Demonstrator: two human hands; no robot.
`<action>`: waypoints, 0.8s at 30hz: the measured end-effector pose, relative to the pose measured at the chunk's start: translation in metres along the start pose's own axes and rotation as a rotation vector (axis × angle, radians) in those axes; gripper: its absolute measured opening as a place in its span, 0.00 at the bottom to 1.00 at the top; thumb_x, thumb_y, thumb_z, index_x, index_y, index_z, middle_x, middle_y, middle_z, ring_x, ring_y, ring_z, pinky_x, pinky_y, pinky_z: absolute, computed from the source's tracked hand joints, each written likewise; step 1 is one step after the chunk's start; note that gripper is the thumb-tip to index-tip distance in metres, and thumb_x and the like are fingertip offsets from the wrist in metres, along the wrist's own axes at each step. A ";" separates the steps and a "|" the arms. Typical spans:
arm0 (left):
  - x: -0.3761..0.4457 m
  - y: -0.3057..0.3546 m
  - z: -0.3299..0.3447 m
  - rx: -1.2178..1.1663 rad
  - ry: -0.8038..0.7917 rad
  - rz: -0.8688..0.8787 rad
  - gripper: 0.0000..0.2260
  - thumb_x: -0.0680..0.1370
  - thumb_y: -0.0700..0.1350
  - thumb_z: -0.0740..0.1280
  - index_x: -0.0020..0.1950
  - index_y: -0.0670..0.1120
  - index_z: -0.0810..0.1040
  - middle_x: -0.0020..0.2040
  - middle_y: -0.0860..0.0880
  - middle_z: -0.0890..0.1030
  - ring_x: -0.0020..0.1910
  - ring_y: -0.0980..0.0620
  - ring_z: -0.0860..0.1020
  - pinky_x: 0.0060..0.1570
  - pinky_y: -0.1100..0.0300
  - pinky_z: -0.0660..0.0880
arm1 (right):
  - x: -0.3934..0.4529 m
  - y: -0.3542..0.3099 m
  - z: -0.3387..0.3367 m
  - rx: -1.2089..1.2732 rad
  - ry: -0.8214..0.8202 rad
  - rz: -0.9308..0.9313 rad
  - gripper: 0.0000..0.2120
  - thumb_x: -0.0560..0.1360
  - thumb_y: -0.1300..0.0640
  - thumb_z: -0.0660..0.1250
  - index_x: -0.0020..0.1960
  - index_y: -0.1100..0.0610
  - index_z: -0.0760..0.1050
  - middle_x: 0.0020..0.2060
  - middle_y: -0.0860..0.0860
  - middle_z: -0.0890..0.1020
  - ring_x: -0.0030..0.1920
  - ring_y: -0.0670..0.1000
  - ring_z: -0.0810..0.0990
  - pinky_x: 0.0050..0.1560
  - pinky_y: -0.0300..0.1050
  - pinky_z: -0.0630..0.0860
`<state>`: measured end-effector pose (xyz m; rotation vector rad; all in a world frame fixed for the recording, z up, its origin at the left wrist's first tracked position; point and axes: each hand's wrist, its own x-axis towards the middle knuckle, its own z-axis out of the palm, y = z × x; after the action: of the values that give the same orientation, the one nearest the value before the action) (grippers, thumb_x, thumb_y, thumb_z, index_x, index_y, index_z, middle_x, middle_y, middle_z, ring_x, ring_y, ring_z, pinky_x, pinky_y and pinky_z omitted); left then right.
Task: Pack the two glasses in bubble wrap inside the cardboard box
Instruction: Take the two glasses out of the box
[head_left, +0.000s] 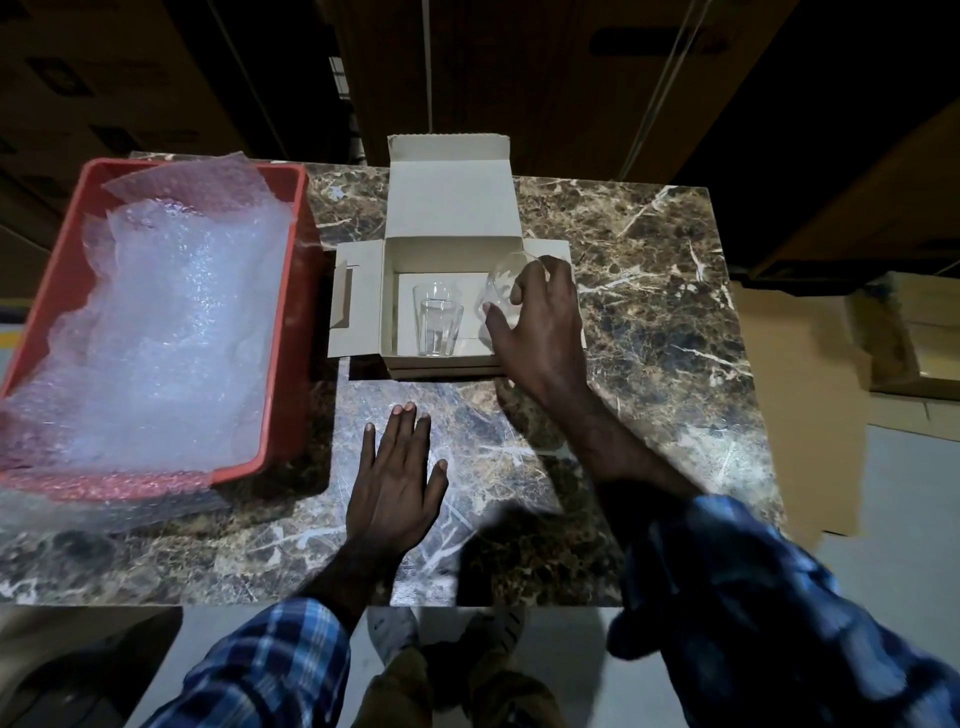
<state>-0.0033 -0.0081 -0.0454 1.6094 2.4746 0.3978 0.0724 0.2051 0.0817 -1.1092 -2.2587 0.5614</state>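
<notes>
An open cardboard box (368, 301) lies on the marble table, lid flap raised at the back. One clear glass (436, 318) stands upright in the box's left half. My right hand (540, 327) grips a second clear glass (503, 283), tilted, at the box's right inner side. My left hand (397, 480) rests flat on the table in front of the box, fingers straight. Bubble wrap (171, 332) fills the red tray at the left.
The red plastic tray (283, 322) sits left of the box, its wrap spilling over the near edge. The marble table (649, 322) ends just past my right forearm. Flattened cardboard (800, 405) lies on the floor to the right; large cartons stand behind the table.
</notes>
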 end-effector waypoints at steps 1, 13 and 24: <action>0.000 0.000 0.000 -0.001 -0.002 -0.003 0.27 0.83 0.53 0.55 0.80 0.42 0.60 0.81 0.43 0.58 0.81 0.48 0.52 0.79 0.44 0.46 | -0.010 -0.003 -0.008 0.040 0.038 -0.012 0.16 0.73 0.58 0.73 0.54 0.62 0.69 0.57 0.60 0.73 0.53 0.57 0.74 0.48 0.51 0.77; -0.001 0.001 0.000 0.000 -0.009 -0.008 0.28 0.83 0.54 0.53 0.80 0.42 0.59 0.81 0.43 0.58 0.81 0.49 0.50 0.79 0.45 0.45 | -0.119 0.010 -0.025 0.073 -0.025 0.007 0.29 0.69 0.59 0.74 0.66 0.58 0.67 0.58 0.56 0.75 0.57 0.57 0.76 0.52 0.52 0.77; 0.001 0.004 -0.007 -0.047 -0.010 -0.025 0.27 0.82 0.54 0.53 0.78 0.43 0.64 0.80 0.44 0.61 0.81 0.48 0.53 0.79 0.45 0.45 | -0.123 0.020 -0.014 -0.001 -0.132 0.092 0.33 0.71 0.55 0.73 0.72 0.58 0.64 0.62 0.55 0.74 0.63 0.56 0.72 0.55 0.49 0.75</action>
<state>-0.0022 -0.0069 -0.0378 1.5577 2.4560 0.4401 0.1549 0.1185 0.0446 -1.2140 -2.3281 0.6892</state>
